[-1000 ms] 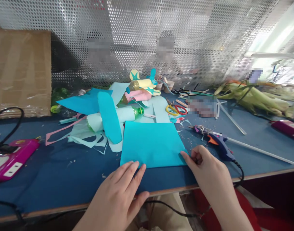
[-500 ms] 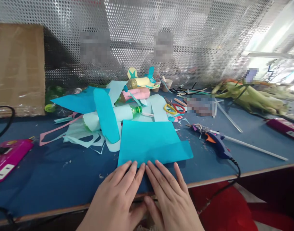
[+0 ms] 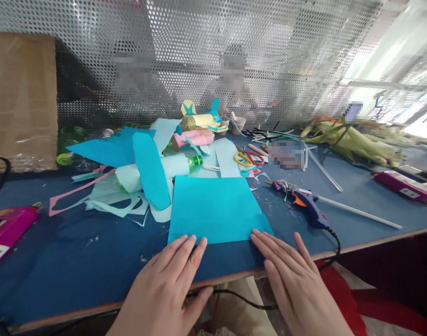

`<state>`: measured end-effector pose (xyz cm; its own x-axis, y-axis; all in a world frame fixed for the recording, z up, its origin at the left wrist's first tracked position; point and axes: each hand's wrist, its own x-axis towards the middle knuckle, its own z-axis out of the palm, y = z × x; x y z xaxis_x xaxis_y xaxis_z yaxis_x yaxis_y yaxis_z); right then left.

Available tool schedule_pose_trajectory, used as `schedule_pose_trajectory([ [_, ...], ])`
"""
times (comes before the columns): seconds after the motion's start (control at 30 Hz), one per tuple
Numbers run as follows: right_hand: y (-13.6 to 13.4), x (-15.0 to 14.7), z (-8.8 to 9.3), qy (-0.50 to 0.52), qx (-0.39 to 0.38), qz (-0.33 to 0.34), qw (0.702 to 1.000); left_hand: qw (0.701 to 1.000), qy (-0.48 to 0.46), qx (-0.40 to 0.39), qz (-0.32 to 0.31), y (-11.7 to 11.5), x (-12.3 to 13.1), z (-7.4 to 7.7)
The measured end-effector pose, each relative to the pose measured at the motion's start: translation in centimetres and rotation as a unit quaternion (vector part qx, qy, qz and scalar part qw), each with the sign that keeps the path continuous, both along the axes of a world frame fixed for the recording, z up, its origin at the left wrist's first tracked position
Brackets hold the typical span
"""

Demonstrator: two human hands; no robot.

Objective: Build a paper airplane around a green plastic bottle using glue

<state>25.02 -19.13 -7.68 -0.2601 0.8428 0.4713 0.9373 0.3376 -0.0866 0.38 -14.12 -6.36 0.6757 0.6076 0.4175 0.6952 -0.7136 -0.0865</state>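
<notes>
A bright blue sheet of paper (image 3: 216, 205) lies folded on the dark blue table, close to its front edge. The fingertips of my left hand (image 3: 171, 284) rest flat on the sheet's near left edge, fingers stretched out. My right hand (image 3: 293, 275) lies with its fingers extended and touches the near right corner. Neither hand grips anything. Just beyond the sheet's left side, a long blue paper strip with rounded ends (image 3: 152, 172) crosses a green bottle wrapped in pale paper (image 3: 176, 166).
Right of the sheet lies a glue gun (image 3: 309, 205) with its cord hanging over the table edge. Scissors (image 3: 248, 158), paper scraps (image 3: 118, 200) and corn husks (image 3: 356, 140) lie farther back. Cardboard (image 3: 22, 102) stands at left; a magenta power strip (image 3: 13, 228) lies below it.
My right hand has slid right along the sheet's near edge, away from my left hand. The raised right flap of the sheet now lies flatter. The view has shifted slightly.
</notes>
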Motion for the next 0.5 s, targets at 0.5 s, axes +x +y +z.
schedule_pose_trajectory([
  [0.5, -0.5, 1.9, -0.9, 0.015, 0.013, -0.046, 0.999, 0.999, -0.039, 0.010, 0.020, -0.5, -3.4, -0.2],
])
